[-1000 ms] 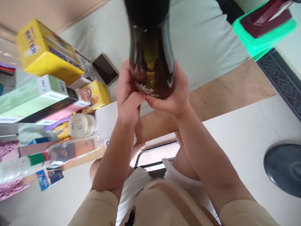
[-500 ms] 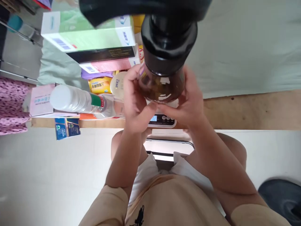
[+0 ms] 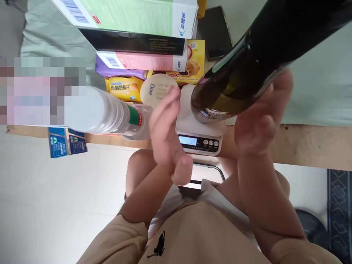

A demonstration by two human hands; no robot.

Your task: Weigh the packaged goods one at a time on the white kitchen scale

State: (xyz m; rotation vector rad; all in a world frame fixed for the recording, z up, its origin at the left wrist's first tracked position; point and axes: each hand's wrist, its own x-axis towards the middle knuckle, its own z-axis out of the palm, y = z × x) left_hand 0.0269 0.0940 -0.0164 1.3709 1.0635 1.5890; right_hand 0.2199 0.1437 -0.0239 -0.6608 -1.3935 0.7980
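Observation:
A dark brown pump bottle (image 3: 233, 80) has its base over the white plate of a small kitchen scale (image 3: 185, 123). Its black top stretches to the upper right, close to the camera. My left hand (image 3: 169, 135) is open and holds nothing, fingers extended, just left of the scale. On the bottle's right side is my right hand (image 3: 260, 121), slightly blurred, with fingers loosely apart. The bottle hides part of its fingers, and I cannot tell whether they touch it. Digits are lit on the scale's display (image 3: 189, 141).
Left of the scale are a round Dove container (image 3: 158, 91), a yellow soap pack (image 3: 123, 89) and a clear plastic bottle (image 3: 115, 113). Toothpaste boxes (image 3: 137, 42) stand behind them. A dark phone (image 3: 216, 33) lies at the back. The wooden edge (image 3: 308, 146) runs along the front.
Both hands were around the brown bottle; now they have parted, left hand to the left and right hand to the right. More of the scale shows, and the camera view has shifted.

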